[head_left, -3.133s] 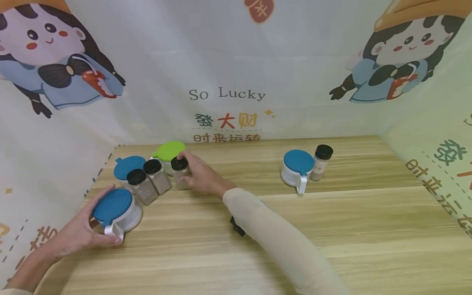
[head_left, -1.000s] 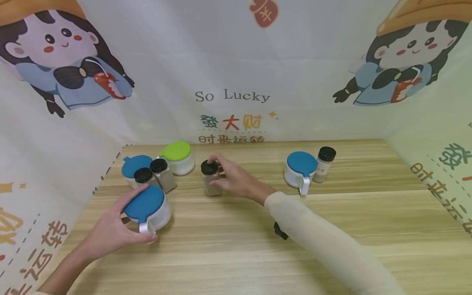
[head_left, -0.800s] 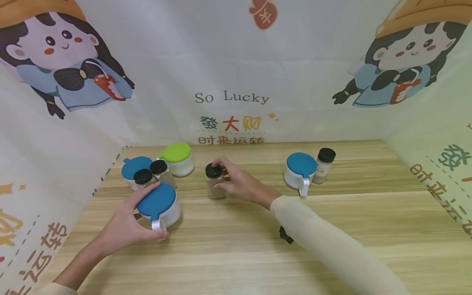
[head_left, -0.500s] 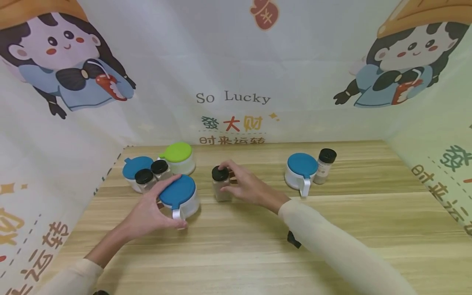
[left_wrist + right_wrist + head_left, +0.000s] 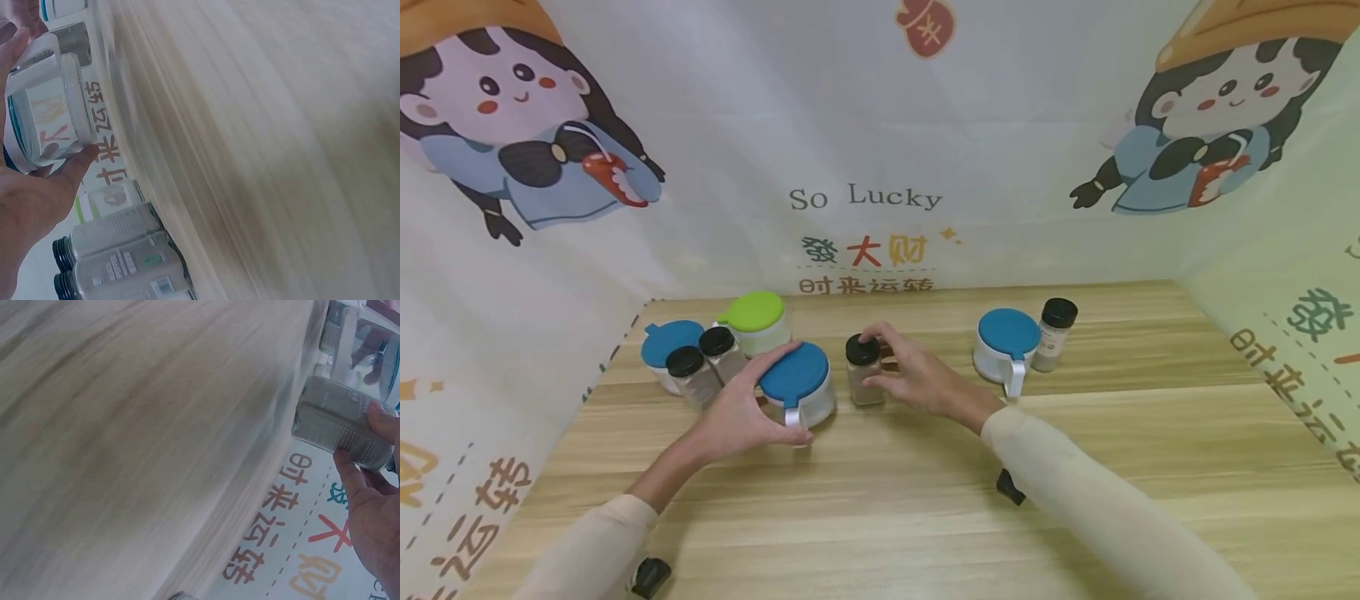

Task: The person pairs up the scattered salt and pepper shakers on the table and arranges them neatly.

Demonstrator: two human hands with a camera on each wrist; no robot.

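Broad wood stretches from both hands to the near edge of the table (image 5: 880,533); the far edge lies closer. Toward the far left corner, a green-lidded pot (image 5: 758,323), a blue-lidded pot (image 5: 667,343) and two black-capped jars (image 5: 697,382) crowd near the left hand (image 5: 737,423); toward the far right, another blue-lidded pot (image 5: 1006,344) and a round shaker (image 5: 1054,336). Left of centre, that hand, spread wide, grips a third blue-lidded pot (image 5: 801,385); just beside it, the right hand (image 5: 917,379) pinches a square jar (image 5: 857,372), finger on cap

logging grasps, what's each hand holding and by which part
Left hand: a blue-lidded jar, around its sides. Right hand: a black-capped bottle, by its sides and cap.
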